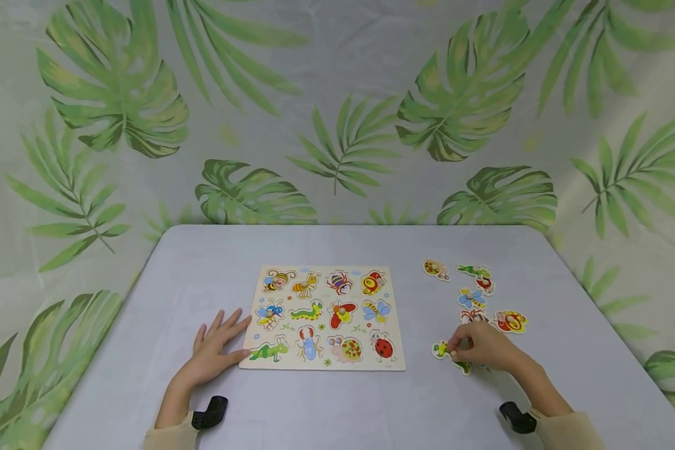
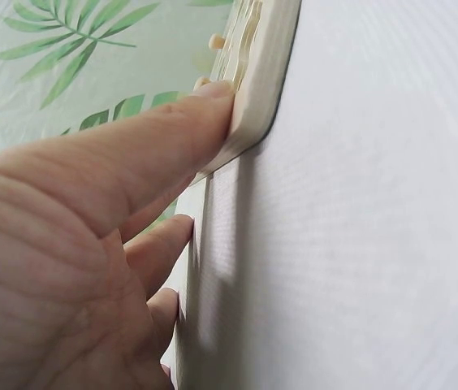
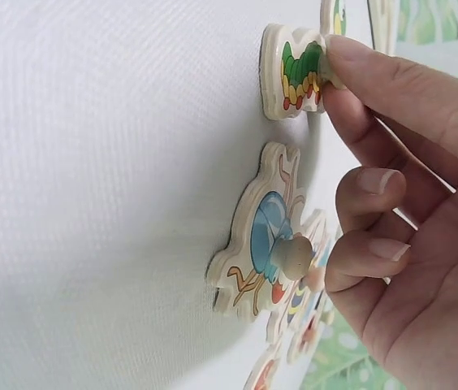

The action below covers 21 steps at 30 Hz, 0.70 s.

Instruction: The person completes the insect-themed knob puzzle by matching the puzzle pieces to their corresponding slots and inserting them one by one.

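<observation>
A wooden insect puzzle board [image 1: 374, 364] lies on the table. Its left edge meets my left hand [image 1: 210, 356], whose thumb presses the near corner while the other fingers stretch along the side; the left wrist view shows the thumb [image 2: 164, 138] on the board's edge. Off to the right, my right hand [image 1: 489, 347] pinches a green caterpillar piece [image 1: 440, 350] by its knob between thumb and forefinger. In the right wrist view that caterpillar piece [image 3: 300, 73] is tilted, and whether it touches the table I cannot tell. Beside it lies a blue beetle piece [image 3: 265, 227] with a round knob.
More loose puzzle pieces lie right of the board: a snail [image 1: 435, 269], a grasshopper [image 1: 474, 270], a ladybird [image 1: 485, 285], a dragonfly [image 1: 470, 298] and a butterfly [image 1: 510, 322]. A spider piece [image 1: 472, 315] is partly behind the right hand. Knobs stand up from several pictures on the board.
</observation>
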{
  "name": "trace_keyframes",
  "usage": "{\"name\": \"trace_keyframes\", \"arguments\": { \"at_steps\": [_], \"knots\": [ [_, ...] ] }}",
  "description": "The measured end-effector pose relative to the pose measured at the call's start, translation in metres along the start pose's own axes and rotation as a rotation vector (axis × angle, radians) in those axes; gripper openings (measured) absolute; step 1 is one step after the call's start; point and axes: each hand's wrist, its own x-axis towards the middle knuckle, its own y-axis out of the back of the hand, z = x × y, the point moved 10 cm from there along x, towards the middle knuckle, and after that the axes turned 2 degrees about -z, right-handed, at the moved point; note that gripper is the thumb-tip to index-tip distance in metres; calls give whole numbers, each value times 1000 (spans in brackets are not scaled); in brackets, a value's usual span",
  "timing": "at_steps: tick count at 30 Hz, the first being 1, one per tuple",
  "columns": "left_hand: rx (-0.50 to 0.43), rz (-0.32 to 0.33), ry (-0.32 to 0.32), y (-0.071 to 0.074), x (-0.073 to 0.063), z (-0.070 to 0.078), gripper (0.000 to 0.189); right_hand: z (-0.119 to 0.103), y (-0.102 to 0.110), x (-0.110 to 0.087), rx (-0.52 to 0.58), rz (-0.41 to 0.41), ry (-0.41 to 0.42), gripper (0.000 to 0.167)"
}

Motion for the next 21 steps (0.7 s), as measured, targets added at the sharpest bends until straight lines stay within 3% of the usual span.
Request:
{"name": "trace_keyframes", "arguments": {
  "at_steps": [4, 21],
  "knots": [
    [-4, -2, -5, 0, 0, 1, 64, 2, -1, 0, 13, -1, -18, 6],
    [-4, -4, 4, -1, 1, -1, 64, 2, -1, 2, 31, 26, 60, 8]
  ]
}}
